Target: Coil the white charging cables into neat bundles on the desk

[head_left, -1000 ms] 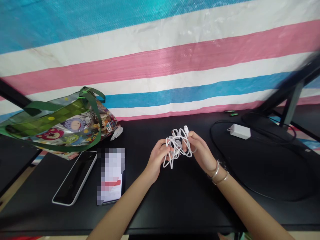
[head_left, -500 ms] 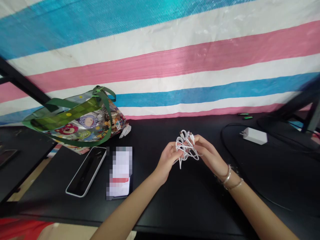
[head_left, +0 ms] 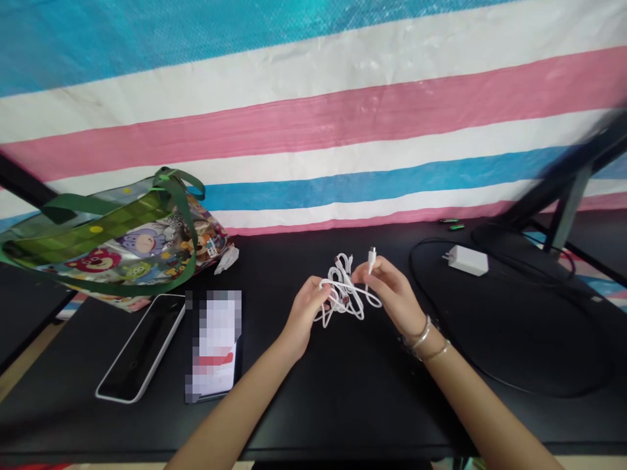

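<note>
A tangled white charging cable (head_left: 343, 287) hangs in loose loops between my hands, above the black table. My left hand (head_left: 304, 313) is closed on the left side of the bundle, thumb over the loops. My right hand (head_left: 392, 290) pinches the cable just below one plug (head_left: 372, 258), whose metal tip points up. Another cable end sticks up from the back of the bundle. On the right wrist are thin silver bangles (head_left: 425, 336).
Left of my hands lie a lit phone (head_left: 223, 352) and a dark-screened phone in a white case (head_left: 142, 349). Behind them stands a green-trimmed cartoon bag (head_left: 142, 241). A white charger (head_left: 467, 260), a black cable (head_left: 514, 385) and green-black small items (head_left: 456, 228) lie on the right.
My right hand has drawn one plug away from the bundle and holds it upright. The left hand keeps its hold on the loops. The view has shifted to the right.
</note>
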Available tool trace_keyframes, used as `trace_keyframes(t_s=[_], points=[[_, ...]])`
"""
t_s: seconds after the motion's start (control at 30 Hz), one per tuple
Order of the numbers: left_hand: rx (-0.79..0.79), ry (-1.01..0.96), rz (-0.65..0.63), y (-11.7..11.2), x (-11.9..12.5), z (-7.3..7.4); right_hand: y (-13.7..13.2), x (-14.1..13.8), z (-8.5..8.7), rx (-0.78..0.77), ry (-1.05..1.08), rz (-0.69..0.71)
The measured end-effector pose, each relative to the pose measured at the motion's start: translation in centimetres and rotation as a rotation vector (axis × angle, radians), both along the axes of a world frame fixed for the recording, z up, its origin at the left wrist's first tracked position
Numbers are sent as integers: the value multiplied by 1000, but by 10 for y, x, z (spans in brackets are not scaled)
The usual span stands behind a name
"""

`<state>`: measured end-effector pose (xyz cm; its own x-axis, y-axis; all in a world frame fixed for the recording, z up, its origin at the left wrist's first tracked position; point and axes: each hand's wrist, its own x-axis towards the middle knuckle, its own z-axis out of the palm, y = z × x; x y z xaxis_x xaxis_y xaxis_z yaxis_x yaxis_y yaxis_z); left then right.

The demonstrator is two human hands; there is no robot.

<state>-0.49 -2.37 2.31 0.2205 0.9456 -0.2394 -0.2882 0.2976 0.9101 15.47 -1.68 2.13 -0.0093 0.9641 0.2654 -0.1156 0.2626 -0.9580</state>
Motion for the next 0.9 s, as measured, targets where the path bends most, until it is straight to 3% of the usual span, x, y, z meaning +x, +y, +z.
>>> trace_keyframes(t_s=[0.3, 0.7, 0.9], points=[[-47, -23, -32, 3, 1, -2, 7, 5, 2, 24, 79, -222], [-43, -75, -44, 1, 0, -2, -2, -2, 4, -5, -64, -146], [-110, -138, -27, 3, -1, 1, 1, 2, 4, 27, 67, -200]])
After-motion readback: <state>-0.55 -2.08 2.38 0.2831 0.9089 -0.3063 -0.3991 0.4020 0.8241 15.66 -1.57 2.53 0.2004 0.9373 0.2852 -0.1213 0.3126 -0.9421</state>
